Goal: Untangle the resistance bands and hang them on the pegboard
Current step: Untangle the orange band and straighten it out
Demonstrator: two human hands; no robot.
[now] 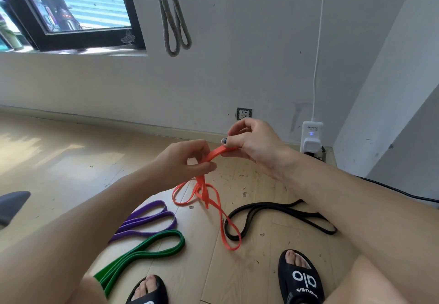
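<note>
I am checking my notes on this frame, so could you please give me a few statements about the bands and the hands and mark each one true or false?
1. Both hands grip the orange band. True: the left hand and the right hand pinch its upper end.
2. The orange band hangs in one clean loop. False: it is twisted and knotted below the hands.
3. The purple band lies on the floor. True.
4. The green band is draped over the left forearm. False: it lies on the floor beside the purple one.
5. The black band hangs on the wall. False: it lies on the floor; a grey rope hangs there.
</note>
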